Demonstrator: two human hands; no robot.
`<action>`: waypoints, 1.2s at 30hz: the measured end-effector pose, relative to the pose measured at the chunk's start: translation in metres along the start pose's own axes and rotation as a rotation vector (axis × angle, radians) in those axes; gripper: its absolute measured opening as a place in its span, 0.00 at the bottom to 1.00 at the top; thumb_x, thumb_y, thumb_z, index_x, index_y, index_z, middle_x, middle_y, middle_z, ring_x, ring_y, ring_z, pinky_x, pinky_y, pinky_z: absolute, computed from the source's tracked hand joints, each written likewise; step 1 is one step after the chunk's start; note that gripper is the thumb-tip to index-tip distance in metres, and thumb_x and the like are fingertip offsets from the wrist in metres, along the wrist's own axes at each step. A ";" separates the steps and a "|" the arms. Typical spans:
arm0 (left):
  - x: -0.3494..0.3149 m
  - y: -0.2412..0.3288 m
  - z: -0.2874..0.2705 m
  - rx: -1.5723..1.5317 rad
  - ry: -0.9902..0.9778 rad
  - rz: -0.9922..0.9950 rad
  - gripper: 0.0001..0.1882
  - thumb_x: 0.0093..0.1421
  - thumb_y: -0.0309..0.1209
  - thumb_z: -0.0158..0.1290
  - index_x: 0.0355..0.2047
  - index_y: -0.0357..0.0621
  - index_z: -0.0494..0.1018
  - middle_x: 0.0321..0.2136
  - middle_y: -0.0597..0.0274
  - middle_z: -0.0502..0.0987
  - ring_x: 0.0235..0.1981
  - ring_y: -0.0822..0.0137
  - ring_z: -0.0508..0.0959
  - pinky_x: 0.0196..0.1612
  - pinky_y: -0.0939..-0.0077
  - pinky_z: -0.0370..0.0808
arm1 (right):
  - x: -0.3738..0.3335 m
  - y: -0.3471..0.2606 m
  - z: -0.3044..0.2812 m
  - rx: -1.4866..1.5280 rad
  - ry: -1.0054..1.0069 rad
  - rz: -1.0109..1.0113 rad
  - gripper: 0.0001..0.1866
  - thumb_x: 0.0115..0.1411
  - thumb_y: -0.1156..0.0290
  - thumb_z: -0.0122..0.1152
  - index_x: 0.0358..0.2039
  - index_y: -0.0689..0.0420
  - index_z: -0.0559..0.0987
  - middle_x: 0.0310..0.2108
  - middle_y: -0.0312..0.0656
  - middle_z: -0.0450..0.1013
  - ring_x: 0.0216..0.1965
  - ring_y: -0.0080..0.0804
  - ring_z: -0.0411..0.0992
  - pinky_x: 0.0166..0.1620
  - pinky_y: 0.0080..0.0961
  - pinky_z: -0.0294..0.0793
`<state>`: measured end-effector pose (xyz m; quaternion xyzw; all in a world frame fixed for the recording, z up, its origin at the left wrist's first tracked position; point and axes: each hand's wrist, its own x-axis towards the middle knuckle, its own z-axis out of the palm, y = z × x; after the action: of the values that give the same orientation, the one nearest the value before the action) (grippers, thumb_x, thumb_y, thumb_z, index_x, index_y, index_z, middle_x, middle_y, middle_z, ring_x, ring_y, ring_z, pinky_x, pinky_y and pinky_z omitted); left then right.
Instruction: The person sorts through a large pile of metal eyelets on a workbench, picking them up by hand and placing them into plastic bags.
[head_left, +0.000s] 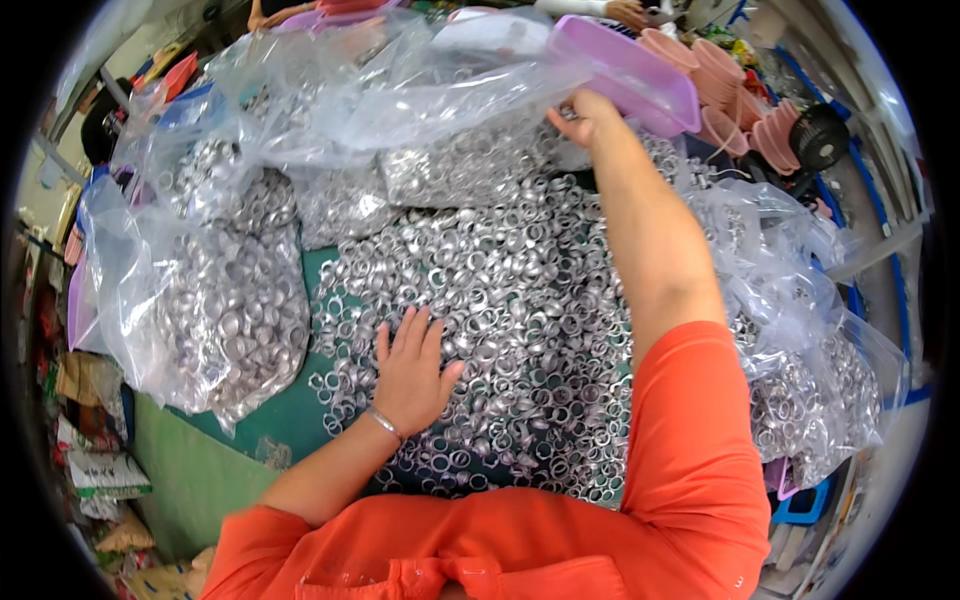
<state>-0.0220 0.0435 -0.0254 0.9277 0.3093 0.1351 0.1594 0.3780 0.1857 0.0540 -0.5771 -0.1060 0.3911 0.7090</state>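
Many metal rings point(485, 300) cover the worktop point(290, 420); press lightly, left grip point(410, 370) spread flat, holding none. Right grip point(596, 116) is half-curled by the purple tub point(635, 80); hold cannot be told.

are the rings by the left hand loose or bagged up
Loose: the silver rings lie spread across the green surface around the left hand, with no bag enclosing them.

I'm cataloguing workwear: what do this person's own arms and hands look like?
The left hand and right hand are ungloved. A narrow silver-coloured bracelet circles the left wrist; none shows on the right. Plain orange-red short sleeves end near the elbows, leaving the forearms uncovered.
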 end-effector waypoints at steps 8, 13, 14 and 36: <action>0.001 -0.001 -0.001 -0.030 -0.001 0.029 0.29 0.57 0.41 0.48 0.52 0.31 0.60 0.56 0.40 0.58 0.60 0.46 0.55 0.60 0.49 0.47 | 0.027 -0.026 -0.009 -0.325 -0.246 0.318 0.04 0.59 0.78 0.48 0.33 0.63 0.71 0.25 0.43 0.68 0.23 0.26 0.67 0.21 0.16 0.68; 0.003 0.000 -0.003 -0.037 -0.006 0.025 0.30 0.57 0.43 0.48 0.53 0.31 0.60 0.56 0.39 0.58 0.60 0.45 0.55 0.60 0.50 0.48 | 0.032 -0.016 0.016 -0.018 -0.257 -0.244 0.09 0.57 0.76 0.51 0.38 0.63 0.73 0.31 0.45 0.72 0.31 0.33 0.73 0.30 0.25 0.72; 0.004 -0.001 -0.003 -0.041 -0.006 0.025 0.30 0.57 0.43 0.48 0.53 0.31 0.60 0.56 0.39 0.58 0.60 0.45 0.55 0.60 0.50 0.48 | 0.043 -0.011 0.015 -0.127 -0.216 -0.313 0.10 0.57 0.75 0.52 0.39 0.63 0.73 0.31 0.45 0.72 0.31 0.32 0.73 0.31 0.24 0.72; 0.109 -0.065 0.000 0.025 0.344 0.091 0.07 0.48 0.24 0.55 0.30 0.42 0.75 0.31 0.59 0.70 0.34 0.58 0.71 0.37 0.64 0.68 | -0.154 0.115 0.002 -1.011 -0.512 -0.979 0.07 0.49 0.78 0.55 0.29 0.58 0.79 0.29 0.42 0.72 0.35 0.37 0.71 0.41 0.28 0.71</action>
<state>0.0276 0.1601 -0.0334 0.9059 0.2915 0.2949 0.0865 0.2237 0.0858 -0.0026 -0.6105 -0.6793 0.0564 0.4034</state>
